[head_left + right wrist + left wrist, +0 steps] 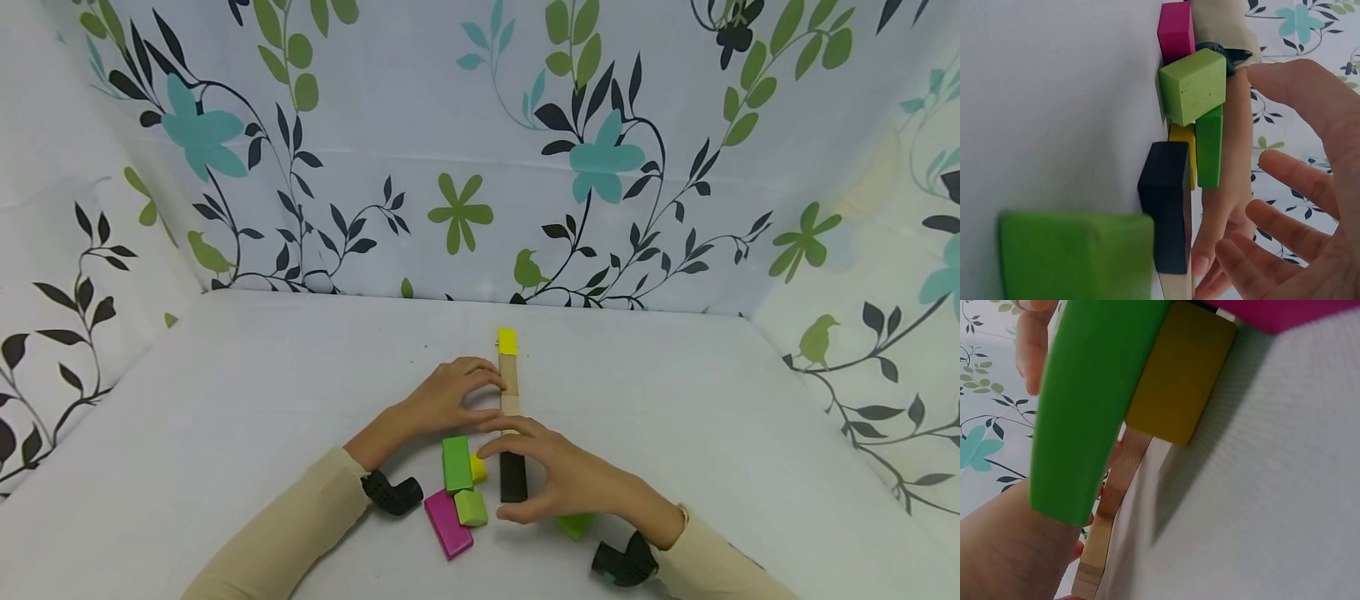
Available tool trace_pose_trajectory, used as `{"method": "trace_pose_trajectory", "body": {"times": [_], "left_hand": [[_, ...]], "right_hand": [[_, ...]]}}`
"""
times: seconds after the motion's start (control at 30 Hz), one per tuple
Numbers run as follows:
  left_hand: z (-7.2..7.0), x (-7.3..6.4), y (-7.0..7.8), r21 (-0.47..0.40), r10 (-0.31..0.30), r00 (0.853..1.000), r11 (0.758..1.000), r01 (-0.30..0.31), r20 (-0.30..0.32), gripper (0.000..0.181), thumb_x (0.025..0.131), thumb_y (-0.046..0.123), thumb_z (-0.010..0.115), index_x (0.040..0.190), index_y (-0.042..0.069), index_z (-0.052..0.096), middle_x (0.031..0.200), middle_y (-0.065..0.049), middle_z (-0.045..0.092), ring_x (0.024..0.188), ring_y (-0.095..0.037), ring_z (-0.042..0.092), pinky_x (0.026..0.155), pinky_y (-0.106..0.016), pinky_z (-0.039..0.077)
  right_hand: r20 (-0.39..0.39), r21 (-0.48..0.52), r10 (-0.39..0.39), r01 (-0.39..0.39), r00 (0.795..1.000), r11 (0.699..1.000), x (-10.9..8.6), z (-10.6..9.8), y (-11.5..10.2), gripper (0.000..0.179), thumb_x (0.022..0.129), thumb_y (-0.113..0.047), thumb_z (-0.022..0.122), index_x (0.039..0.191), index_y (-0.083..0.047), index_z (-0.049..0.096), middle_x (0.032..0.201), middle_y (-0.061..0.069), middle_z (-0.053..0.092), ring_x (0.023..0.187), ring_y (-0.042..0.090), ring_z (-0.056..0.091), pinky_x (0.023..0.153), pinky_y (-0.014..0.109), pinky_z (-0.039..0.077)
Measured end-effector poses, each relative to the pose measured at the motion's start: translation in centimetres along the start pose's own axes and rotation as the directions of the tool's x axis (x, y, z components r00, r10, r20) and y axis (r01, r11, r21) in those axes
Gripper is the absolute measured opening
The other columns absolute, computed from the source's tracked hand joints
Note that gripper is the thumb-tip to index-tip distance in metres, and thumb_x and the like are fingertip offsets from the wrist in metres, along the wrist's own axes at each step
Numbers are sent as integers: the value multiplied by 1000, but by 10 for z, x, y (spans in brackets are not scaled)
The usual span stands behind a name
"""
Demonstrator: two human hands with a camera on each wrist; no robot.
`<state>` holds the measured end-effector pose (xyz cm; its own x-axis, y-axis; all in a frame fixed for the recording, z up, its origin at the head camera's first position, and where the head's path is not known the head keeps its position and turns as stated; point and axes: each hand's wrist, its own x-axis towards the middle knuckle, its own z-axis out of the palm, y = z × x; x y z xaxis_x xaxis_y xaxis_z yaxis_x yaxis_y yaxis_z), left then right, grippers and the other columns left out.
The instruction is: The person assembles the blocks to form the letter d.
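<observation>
A straight row of blocks runs away from me: a black block at the near end, plain wooden blocks in the middle, a yellow block at the far end. My left hand is at the row's left side, its fingertips right at the wooden blocks, fingers loosely bent. Over the near part of the row is my right hand, thumb and fingers spread apart with nothing between them. In the right wrist view, the spread fingers stand away from the black block.
Left of the row lie a green block, a small yellow block, a light green block and a magenta block. Another green block is partly hidden under my right hand. A patterned cloth stands behind the white table.
</observation>
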<state>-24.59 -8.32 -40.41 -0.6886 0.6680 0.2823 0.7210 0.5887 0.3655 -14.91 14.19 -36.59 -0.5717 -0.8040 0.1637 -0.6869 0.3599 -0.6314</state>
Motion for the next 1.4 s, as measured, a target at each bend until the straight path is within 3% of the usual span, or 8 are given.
{"method": "trace_pose_trajectory", "body": {"times": [0.33, 0.53, 0.67, 0.87, 1.03, 1.17, 1.27, 1.4], "left_hand": [[0, 1, 1, -4, -9, 1000, 1000, 9, 11, 39, 88, 43, 69, 120, 22, 64, 130, 2, 55, 128, -19, 46, 101, -50, 38], [-1, 1, 2, -2, -23, 1000, 1000, 23, 13, 40, 88, 45, 69, 121, 22, 64, 132, 2, 54, 129, -19, 45, 101, -49, 38], [-2, 2, 2, -2, -35, 999, 999, 35, 20, 41, 87, 46, 69, 121, 23, 63, 133, 2, 54, 130, -19, 45, 101, -49, 38], [-1, 2, 2, 0, -45, 999, 999, 45, 26, 41, 88, 46, 69, 121, 24, 63, 133, 2, 54, 130, -19, 44, 102, -49, 37], [0, 2, 2, -4, -48, 998, 999, 48, 30, 41, 87, 46, 69, 122, 24, 63, 133, 2, 53, 131, -18, 43, 102, -48, 37], [0, 2, 1, -5, -50, 998, 999, 50, 30, 41, 88, 46, 69, 122, 24, 63, 133, 3, 53, 131, -18, 43, 101, -48, 37], [0, 2, 1, -10, -47, 999, 999, 47, 26, 40, 87, 45, 69, 121, 24, 63, 133, 2, 53, 131, -18, 44, 100, -48, 38], [0, 2, 1, -9, -44, 999, 999, 44, 24, 40, 87, 45, 69, 121, 24, 63, 133, 2, 54, 131, -18, 44, 100, -48, 38]], "right_hand": [[-112, -18, 21, -23, 994, 1000, -19, -13, 7, 49, 82, -30, 80, 125, -16, 62, 141, 9, 48, 128, 25, 47, 98, 49, 45], [-118, -70, 52, -61, 992, 996, -31, -16, 15, 47, 82, -34, 79, 123, -17, 63, 137, 7, 51, 124, 23, 48, 97, 49, 45], [-85, -94, 112, -120, 990, 988, -40, -20, 19, 49, 81, -40, 79, 123, -21, 62, 136, 4, 49, 123, 23, 46, 97, 49, 45], [39, -62, 235, -232, 971, 971, -53, -30, 22, 60, 74, -47, 82, 126, -27, 59, 143, 3, 40, 127, 28, 38, 98, 61, 38], [115, -78, 221, -213, 969, 974, -61, -37, 26, 62, 72, -46, 84, 126, -28, 59, 147, 7, 36, 127, 32, 36, 97, 61, 38], [156, -55, 186, -180, 970, 982, -64, -40, 31, 51, 75, -41, 83, 121, -29, 63, 142, 7, 41, 123, 24, 38, 95, 44, 42], [153, -29, 150, -147, 977, 989, -63, -40, 35, 38, 78, -37, 81, 112, -28, 67, 134, 6, 47, 117, 17, 40, 90, 34, 43], [123, -33, 131, -128, 984, 991, -62, -39, 38, 27, 79, -37, 80, 103, -30, 69, 124, 2, 53, 111, 13, 43, 88, 32, 44]]}}
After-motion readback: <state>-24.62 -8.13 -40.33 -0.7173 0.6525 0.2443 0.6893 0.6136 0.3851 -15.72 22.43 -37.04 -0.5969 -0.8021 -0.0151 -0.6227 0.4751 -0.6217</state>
